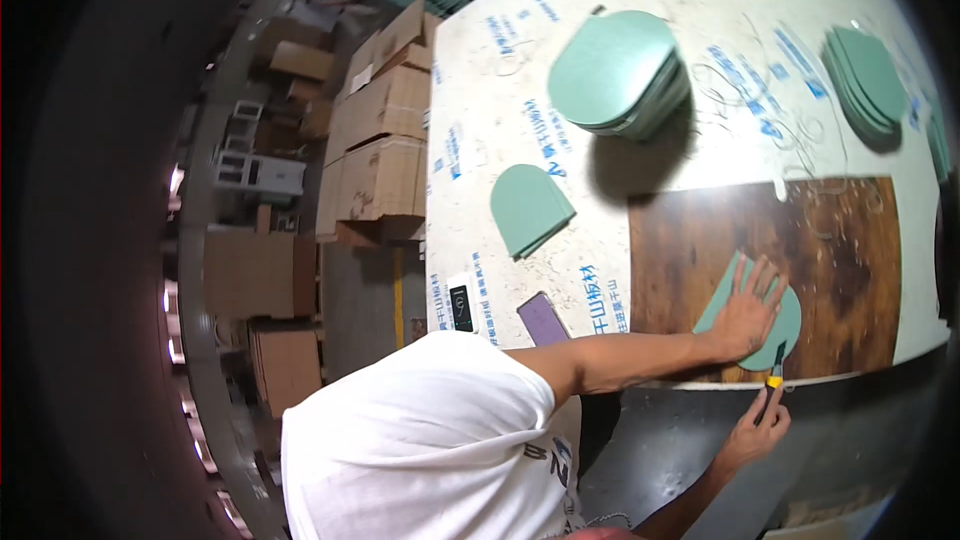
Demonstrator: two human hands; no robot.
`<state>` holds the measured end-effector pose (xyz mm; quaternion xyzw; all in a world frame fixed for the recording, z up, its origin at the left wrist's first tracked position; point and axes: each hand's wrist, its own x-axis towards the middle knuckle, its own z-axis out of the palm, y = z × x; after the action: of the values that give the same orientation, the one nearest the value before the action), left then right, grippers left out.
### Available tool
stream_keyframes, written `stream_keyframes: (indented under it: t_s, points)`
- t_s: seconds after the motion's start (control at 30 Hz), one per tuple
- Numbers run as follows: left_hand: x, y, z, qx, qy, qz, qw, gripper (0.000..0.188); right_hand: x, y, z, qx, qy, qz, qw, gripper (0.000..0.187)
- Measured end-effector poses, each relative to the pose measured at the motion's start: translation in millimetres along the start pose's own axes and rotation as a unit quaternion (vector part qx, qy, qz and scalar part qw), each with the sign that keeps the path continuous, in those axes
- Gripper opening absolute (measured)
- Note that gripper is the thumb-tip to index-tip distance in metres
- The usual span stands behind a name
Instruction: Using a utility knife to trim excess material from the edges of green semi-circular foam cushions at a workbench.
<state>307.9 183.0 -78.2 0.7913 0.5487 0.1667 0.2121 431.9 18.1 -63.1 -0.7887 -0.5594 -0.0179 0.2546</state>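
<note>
My left hand [748,318] lies with its fingers spread on a flat green piece [788,316] with one rounded end, pressing it to a dark brown wood-grain board [680,240]. In my right hand [757,433], at the board's near edge, is a utility knife [775,381] with a black and yellow handle. Its tip meets the rounded edge of the green piece close to my left hand. Whether the blade is cutting into it, I cannot tell.
A tall stack of green pieces [615,70] stands on the white printed table [480,120]. A shorter stack [868,80] is at the far right, a small pile [528,208] to the left. Nearby are a purple phone [543,319], a small digital display [461,307], thin trimmings, and cardboard boxes [385,175] beyond the table.
</note>
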Motion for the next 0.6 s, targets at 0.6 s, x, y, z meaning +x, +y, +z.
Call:
stream_keyframes:
  t_s: [0.6]
  points:
    - [28.2,-35.5,-24.2,-0.008,-0.028,0.070,0.997,0.055,-40.7,-30.7,11.5,0.013,-0.066,0.123,0.990,0.038]
